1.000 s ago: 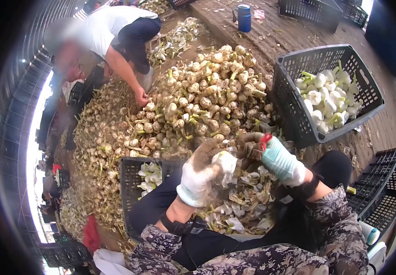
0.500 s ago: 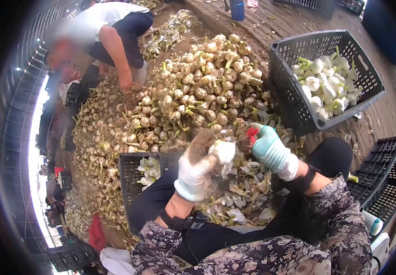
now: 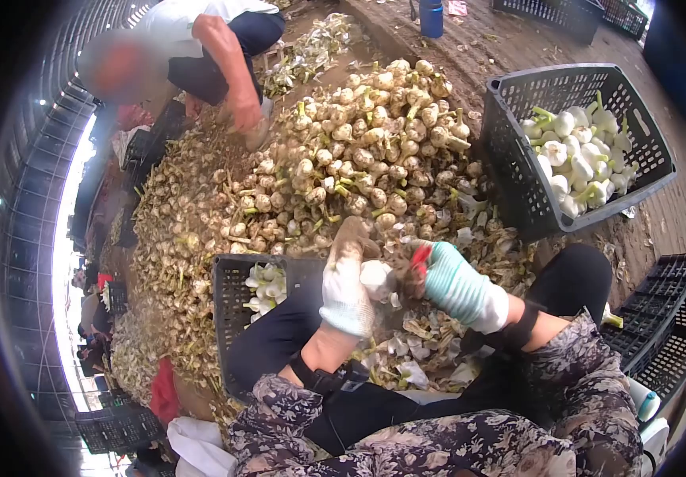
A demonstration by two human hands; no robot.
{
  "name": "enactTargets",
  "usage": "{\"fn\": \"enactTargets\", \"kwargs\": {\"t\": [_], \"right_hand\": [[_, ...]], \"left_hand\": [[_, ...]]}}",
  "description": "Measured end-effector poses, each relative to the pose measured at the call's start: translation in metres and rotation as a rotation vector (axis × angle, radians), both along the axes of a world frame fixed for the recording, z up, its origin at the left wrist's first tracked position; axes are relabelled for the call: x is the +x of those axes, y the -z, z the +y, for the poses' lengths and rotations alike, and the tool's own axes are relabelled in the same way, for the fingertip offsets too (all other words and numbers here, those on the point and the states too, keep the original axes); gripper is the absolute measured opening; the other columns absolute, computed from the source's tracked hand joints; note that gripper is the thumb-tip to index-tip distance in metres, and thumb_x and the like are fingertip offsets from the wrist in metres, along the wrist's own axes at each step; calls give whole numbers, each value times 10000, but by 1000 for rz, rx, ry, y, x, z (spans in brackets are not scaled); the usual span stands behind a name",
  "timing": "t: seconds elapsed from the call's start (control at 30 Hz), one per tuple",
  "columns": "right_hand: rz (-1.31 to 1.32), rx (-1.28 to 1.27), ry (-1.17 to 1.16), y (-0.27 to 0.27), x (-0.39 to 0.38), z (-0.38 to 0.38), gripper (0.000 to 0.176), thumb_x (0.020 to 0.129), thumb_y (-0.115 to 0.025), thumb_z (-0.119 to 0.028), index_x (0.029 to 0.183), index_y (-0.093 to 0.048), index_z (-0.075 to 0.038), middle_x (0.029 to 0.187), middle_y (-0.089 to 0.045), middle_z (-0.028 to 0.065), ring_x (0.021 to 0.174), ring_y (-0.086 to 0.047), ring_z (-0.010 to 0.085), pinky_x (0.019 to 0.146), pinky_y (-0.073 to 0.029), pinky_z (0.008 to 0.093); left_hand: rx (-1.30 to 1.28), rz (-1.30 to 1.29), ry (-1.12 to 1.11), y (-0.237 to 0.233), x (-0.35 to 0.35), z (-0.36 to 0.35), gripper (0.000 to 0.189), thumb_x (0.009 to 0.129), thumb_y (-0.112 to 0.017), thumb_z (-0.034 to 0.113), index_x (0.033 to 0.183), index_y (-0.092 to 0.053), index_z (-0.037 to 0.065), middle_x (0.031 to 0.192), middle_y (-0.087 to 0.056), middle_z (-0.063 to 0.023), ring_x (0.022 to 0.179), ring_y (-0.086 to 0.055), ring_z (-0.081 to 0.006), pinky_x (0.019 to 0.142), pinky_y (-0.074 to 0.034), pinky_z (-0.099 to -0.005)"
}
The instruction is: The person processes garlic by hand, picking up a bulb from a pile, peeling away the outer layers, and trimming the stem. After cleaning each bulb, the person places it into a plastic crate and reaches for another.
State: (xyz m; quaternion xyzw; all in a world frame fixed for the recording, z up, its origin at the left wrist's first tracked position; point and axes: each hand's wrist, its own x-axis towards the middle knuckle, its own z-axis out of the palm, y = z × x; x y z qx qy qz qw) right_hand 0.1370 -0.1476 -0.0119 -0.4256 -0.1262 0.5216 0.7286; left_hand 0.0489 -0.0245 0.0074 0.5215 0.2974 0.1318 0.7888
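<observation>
My left hand, in a soiled white glove, is wrapped round a white garlic bulb held above my lap. Close beside it on the right is my right hand, in a teal and white glove with red at the fingertips. Its fingers are closed near the bulb, and what they hold is too blurred to name. Beyond both hands rises a large heap of unpeeled garlic. Loose skins lie below the hands, between my legs.
A black crate of clean white garlic stands at the right. Another crate with garlic is by my left leg. Stacked empty crates sit at the far right. Another person bends over the heap at upper left.
Both hands have come closer together, the right one moving left and down towards the bulb. The other person's arm has shifted. The whole view has moved slightly.
</observation>
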Motion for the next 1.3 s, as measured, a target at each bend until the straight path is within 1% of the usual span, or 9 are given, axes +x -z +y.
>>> {"fn": "enactTargets", "kwargs": {"t": [0.2,0.43,0.57,0.63,0.77,0.97,1.1,1.13,1.3], "right_hand": [[282,28,-115,-12,0,-20,180,840,-613,-226,839,-612,-46,622,-546,-19,510,-483,62,445,-372,184],[383,146,-3,-21,-9,-18,154,844,-610,-207,851,-609,-53,667,-560,-9,515,-479,48,438,-349,166],[-90,-29,142,-21,2,-9,95,823,-594,-91,871,-563,-15,689,-551,27,627,-549,133,556,-462,256],[-876,-1,304,5,-2,-5,181,756,-593,19,921,-521,0,752,-561,98,706,-583,218,635,-481,322],[-1018,72,161,-14,-9,0,247,707,-657,-8,903,-507,-13,777,-571,114,685,-580,249,603,-461,316],[449,259,36,-13,-3,-8,335,826,-630,-303,1032,-574,-45,699,-552,-16,599,-472,56,494,-349,191],[615,189,105,-18,-8,-16,264,850,-606,-280,974,-539,-57,746,-534,-7,512,-398,48,477,-313,169],[493,290,82,-12,-6,-15,244,848,-609,-276,955,-533,-71,740,-534,-6,519,-405,50,469,-312,170],[-70,89,166,-18,0,-4,184,824,-640,-160,855,-489,-58,783,-550,-5,663,-496,61,591,-415,205]], "left_hand": [[-587,-273,77,-4,-1,15,489,859,-586,155,1293,-401,29,1233,-402,-162,977,-498,-154,822,-458,-223],[-500,-319,77,-8,1,15,491,881,-553,192,1317,-375,49,1078,-542,-94,997,-508,-167,850,-459,-245],[-196,-123,191,0,7,12,477,905,-431,465,1179,-459,76,978,-580,-64,861,-585,-178,795,-492,-307],[-418,-43,39,6,9,8,574,835,-487,576,1083,-541,61,933,-605,-72,754,-593,-171,646,-489,-295],[-266,89,21,-7,5,-1,495,896,-431,497,1123,-533,69,928,-617,-83,748,-597,-162,632,-491,-288],[-210,-80,-1,-25,6,1,357,933,-362,260,1160,-501,23,874,-630,-127,779,-629,-208,680,-512,-308],[377,-149,185,-12,0,12,361,940,-352,245,1177,-470,0,938,-619,-154,796,-628,-228,710,-512,-317],[-124,-200,144,-16,2,7,394,941,-373,307,1179,-467,8,998,-604,-142,799,-623,-229,707,-505,-313],[-473,-99,32,-9,11,3,587,867,-422,557,1149,-487,46,1010,-584,-83,847,-588,-230,723,-496,-355]]}}
